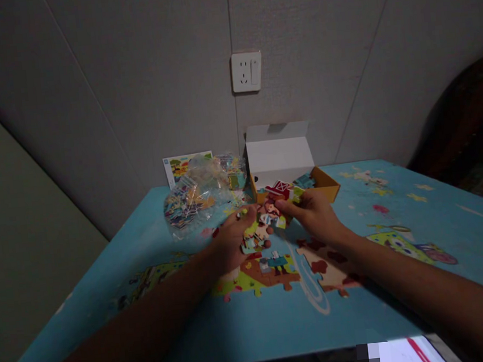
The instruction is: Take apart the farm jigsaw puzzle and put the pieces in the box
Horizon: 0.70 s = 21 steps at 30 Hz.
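Observation:
Both my hands meet over the middle of a blue patterned table point(281, 325). My left hand point(230, 242) is closed around a small stack of colourful puzzle pieces point(258, 233). My right hand point(315, 213) pinches the same cluster of pieces from the right side, fingers curled. Below the hands lies a partly joined puzzle section point(271, 269) with green, brown and red areas, flat on the table. Just beyond the hands an open cardboard box point(285, 168) with a white lid flap holds more pieces.
Clear plastic bags of puzzle pieces point(195, 194) lie at the back left, with a printed picture card point(180, 167) leaning on the wall. A wall socket point(247, 72) is above the box. Dark furniture point(471, 125) stands at right. A white object point(403, 354) sits at the near edge.

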Available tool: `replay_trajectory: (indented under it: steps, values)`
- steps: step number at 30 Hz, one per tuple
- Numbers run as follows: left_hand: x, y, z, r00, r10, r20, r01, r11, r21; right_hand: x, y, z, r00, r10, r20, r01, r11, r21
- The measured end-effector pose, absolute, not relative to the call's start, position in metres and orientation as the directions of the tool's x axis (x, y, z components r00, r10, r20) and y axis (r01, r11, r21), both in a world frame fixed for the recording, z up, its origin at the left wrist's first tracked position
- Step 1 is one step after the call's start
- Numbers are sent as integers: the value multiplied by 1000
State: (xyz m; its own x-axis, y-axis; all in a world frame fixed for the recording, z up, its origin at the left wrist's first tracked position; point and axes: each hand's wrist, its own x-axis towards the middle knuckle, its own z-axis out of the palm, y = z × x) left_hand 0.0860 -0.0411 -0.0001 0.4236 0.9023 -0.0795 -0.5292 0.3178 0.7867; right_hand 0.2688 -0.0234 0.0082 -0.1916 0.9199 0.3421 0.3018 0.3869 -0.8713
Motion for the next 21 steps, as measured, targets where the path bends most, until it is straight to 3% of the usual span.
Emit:
replay_trajectory:
  steps: [5, 10, 16, 19, 21]
  values:
    - [91, -47, -3, 448, 886, -121, -455, 342, 822, 257, -26, 3, -186, 910, 369, 232, 406, -884]
    - [89, -44, 4, 398, 908, -129, -478, 326, 816, 261, -26, 9, 18, 892, 451, 356, 416, -837]
    - [88, -47, 1, 472, 873, -124, -401, 337, 852, 255, -33, 5, -259, 920, 294, 383, 377, -844]
    - [87, -46, -2, 438, 886, -150, -395, 340, 854, 254, -33, 2, -235, 896, 378, 388, 443, -808]
    - [87, -43, -1, 397, 900, -181, -402, 348, 847, 259, -31, 5, -95, 882, 462, 378, 461, -803]
